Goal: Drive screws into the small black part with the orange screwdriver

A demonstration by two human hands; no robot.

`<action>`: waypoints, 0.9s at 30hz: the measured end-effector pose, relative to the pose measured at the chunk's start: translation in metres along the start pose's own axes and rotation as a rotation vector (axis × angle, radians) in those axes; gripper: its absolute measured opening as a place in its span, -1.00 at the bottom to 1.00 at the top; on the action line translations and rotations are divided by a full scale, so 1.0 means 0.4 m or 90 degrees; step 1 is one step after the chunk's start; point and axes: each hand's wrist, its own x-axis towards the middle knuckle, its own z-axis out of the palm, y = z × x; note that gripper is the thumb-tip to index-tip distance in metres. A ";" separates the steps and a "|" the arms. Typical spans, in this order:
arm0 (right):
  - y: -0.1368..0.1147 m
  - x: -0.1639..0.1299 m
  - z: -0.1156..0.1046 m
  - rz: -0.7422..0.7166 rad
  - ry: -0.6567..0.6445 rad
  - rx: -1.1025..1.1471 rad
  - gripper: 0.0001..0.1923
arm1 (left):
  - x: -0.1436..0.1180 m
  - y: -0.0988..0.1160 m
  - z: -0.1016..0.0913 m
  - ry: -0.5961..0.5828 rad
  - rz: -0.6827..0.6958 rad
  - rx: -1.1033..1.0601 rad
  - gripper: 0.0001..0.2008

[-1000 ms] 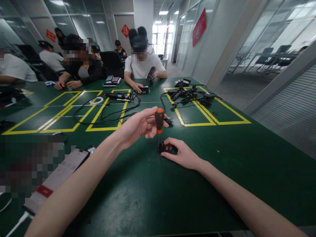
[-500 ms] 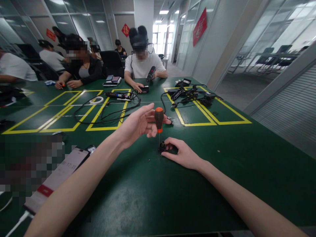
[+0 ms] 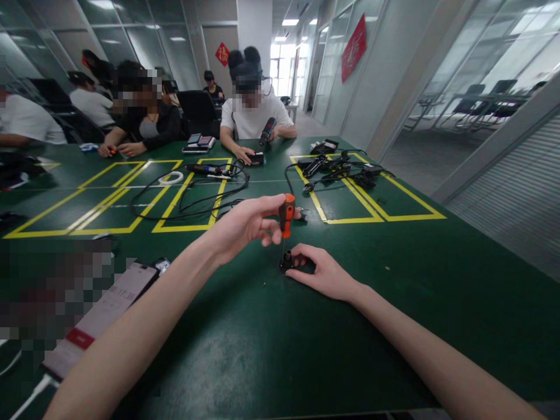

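A screwdriver [image 3: 287,214] with a dark grey and orange handle stands nearly upright, its thin shaft pointing down. My left hand [image 3: 249,224] has its thumb against the upper handle and a finger behind it; the other fingers are curled beside it. The shaft meets a small round black part [image 3: 286,263] with a short metal post, lying on the green table [image 3: 306,350]. Thumb and fingers of my right hand [image 3: 324,271] pinch this part from the right. A tiny screw-like bit [image 3: 263,284] lies just left of it.
A phone [image 3: 105,315] with a white cable lies beside my left forearm. Black cables [image 3: 196,198], a white ring [image 3: 171,178] and a heap of black cords [image 3: 336,166] are farther back. Across the table a person [image 3: 254,111] holds a black device.
My left thumb has come down onto the screwdriver handle, which has turned and leans slightly right. My right hand and the black part stay in place.
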 end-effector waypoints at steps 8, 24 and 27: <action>0.001 0.000 0.001 0.001 0.003 0.004 -0.84 | 0.006 0.001 -0.007 -0.028 -0.020 -0.007 -0.51; 0.001 0.000 0.000 -0.004 0.000 0.004 -0.85 | 0.003 0.001 0.000 -0.017 -0.002 -0.016 -0.54; 0.001 0.000 0.000 -0.004 0.002 0.012 -0.85 | 0.005 -0.001 -0.003 -0.016 -0.015 -0.038 -0.55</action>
